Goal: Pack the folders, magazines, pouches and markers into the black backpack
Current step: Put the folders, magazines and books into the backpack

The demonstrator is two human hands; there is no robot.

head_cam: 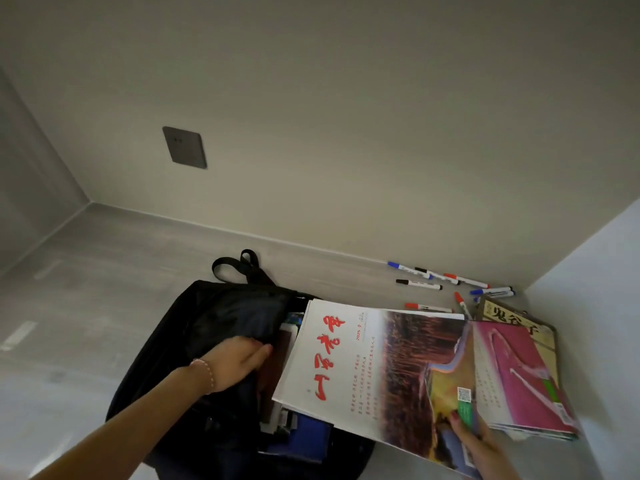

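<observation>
Magazine [374, 372] pinched in right hand [479, 441]; left hand [235, 362] flat, fingers straight, on backpack [214, 327].

The backpack [221, 341] lies on the floor [86, 289], its mouth facing right and its straps at the far end, toward the wall [346, 116]. Items already sit inside the mouth (which ones cannot be told). The left hand [235, 362] rests on the flap at the mouth's left edge. A magazine [367, 372] lies partly over the mouth, its near right corner held by the right hand [474, 441]. Right of it sits a stack of magazines [519, 375], close to the side panel. Behind both, along the wall's foot, the markers [446, 285] lie scattered. A wall plate [184, 147] sits on the wall, far left.
</observation>
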